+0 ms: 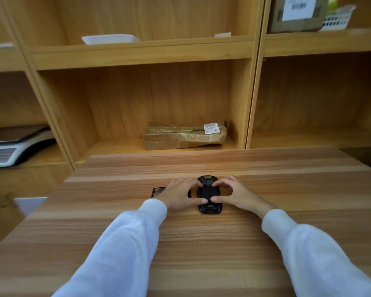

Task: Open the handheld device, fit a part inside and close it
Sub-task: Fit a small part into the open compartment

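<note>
A black handheld device (208,192) lies face down on the wooden table (180,243), long axis pointing away from me. My left hand (180,195) rests on its left side, with fingertips on its upper back and thumb near its lower part. My right hand (234,195) mirrors this on the right side, forefinger and thumb touching the back. Both hands press or grip the device. A flat dark part (157,192) lies on the table just left of my left hand, partly hidden by it.
Wooden shelves stand behind the table. A taped cardboard parcel (185,136) lies in the middle compartment. A white scale (11,148) sits on the left shelf. A white tray (109,39) and a labelled box (296,13) are on upper shelves.
</note>
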